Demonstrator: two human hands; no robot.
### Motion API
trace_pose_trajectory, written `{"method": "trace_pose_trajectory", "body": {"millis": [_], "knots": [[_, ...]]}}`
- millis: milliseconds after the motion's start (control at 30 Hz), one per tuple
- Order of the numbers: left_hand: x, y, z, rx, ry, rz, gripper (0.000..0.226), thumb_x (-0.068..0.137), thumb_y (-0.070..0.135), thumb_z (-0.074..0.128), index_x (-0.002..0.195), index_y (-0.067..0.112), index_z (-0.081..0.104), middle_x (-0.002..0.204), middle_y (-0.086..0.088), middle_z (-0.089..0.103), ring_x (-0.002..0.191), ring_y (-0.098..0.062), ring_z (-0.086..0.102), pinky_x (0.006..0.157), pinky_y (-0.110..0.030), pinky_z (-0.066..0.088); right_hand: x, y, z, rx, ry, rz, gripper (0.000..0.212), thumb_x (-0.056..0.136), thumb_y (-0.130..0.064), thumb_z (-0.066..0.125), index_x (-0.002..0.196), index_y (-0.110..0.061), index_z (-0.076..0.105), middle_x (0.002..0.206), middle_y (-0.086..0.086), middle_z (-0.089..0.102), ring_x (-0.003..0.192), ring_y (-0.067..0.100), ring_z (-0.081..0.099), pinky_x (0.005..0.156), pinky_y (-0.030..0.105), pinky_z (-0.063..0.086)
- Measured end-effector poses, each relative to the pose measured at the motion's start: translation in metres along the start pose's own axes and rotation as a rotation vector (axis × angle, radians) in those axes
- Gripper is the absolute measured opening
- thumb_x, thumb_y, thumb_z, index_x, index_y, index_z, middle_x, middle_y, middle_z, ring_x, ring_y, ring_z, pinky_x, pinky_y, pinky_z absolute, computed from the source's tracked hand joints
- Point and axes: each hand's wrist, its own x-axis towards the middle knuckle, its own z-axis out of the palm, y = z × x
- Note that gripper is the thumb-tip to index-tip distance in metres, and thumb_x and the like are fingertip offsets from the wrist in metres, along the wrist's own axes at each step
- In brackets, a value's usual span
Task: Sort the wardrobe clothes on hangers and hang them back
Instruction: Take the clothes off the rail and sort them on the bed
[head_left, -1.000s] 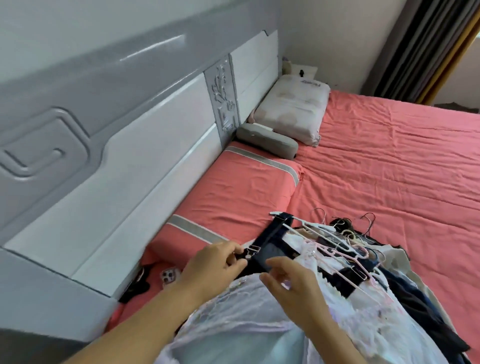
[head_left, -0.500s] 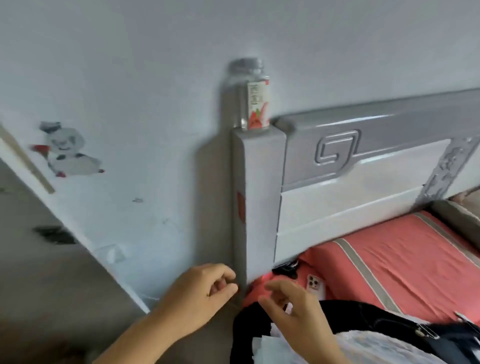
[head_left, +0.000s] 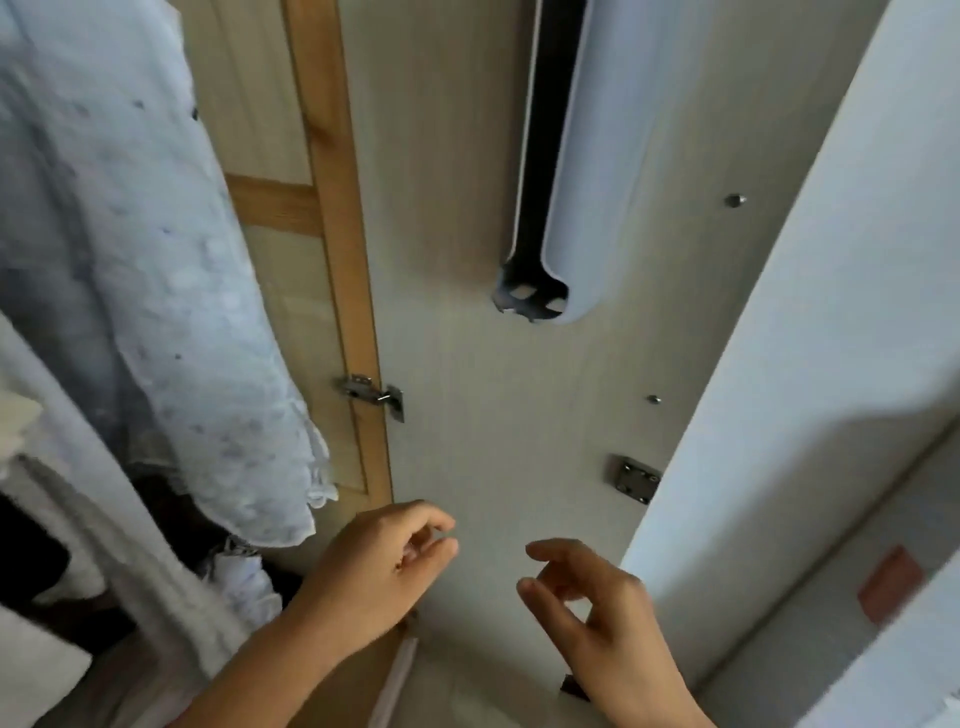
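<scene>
A white lace garment hangs at the left, inside the wardrobe. Below it are more pale clothes, with dark fabric behind them. My left hand is raised in front of the wardrobe's pale inner panel, fingers loosely curled, holding nothing. My right hand floats beside it, also loosely curled, with nothing in it. Neither hand touches the clothes. I see no hanger.
A wooden-framed door with a metal hinge stands between the clothes and the panel. A long black and pale blue object hangs from above. A white wall is at the right.
The view has swung from the bed and its pile of clothes on hangers, past the headboard, to the wardrobe. Both hands have left the pile and hold nothing.
</scene>
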Motion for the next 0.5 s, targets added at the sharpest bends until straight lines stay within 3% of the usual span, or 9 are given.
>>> {"method": "trace_pose_trajectory", "body": {"millis": [100, 300, 367, 500], "knots": [[-0.004, -0.012, -0.036, 0.010, 0.145, -0.022, 0.026, 0.085, 0.047, 0.059, 0.109, 0.037, 0.060, 0.083, 0.017, 0.063, 0.081, -0.001, 0.060, 0.075, -0.028, 0.052, 0.035, -0.038, 0.025, 0.062, -0.051, -0.109, 0.030, 0.081, -0.039, 0.069, 0.105, -0.046, 0.051, 0.086, -0.020, 0.064, 0.081, 0.006, 0.063, 0.071, 0.010, 0.046], [0.005, -0.020, -0.094, 0.072, 0.355, -0.060, 0.028, 0.087, 0.041, 0.058, 0.115, 0.038, 0.055, 0.085, 0.018, 0.062, 0.082, -0.001, 0.061, 0.075, -0.023, 0.054, 0.105, -0.093, 0.057, 0.091, -0.090, -0.300, 0.029, 0.081, -0.033, 0.071, 0.107, -0.036, 0.058, 0.078, -0.013, 0.064, 0.080, 0.007, 0.062, 0.074, 0.019, 0.050], [0.011, -0.018, -0.112, 0.103, 0.429, -0.094, 0.028, 0.087, 0.042, 0.058, 0.115, 0.039, 0.053, 0.085, 0.020, 0.061, 0.084, -0.001, 0.060, 0.075, -0.017, 0.052, 0.126, -0.109, 0.063, 0.098, -0.083, -0.365, 0.031, 0.081, -0.034, 0.070, 0.110, -0.031, 0.061, 0.083, -0.015, 0.063, 0.085, 0.003, 0.060, 0.075, 0.016, 0.049], [0.032, -0.016, -0.158, 0.099, 0.665, -0.121, 0.028, 0.086, 0.031, 0.062, 0.111, 0.037, 0.052, 0.077, 0.016, 0.061, 0.076, -0.003, 0.060, 0.068, -0.013, 0.047, 0.172, -0.147, 0.069, 0.166, -0.048, -0.481, 0.023, 0.080, -0.041, 0.067, 0.101, -0.037, 0.057, 0.090, -0.017, 0.060, 0.090, -0.002, 0.055, 0.073, 0.011, 0.046]]}}
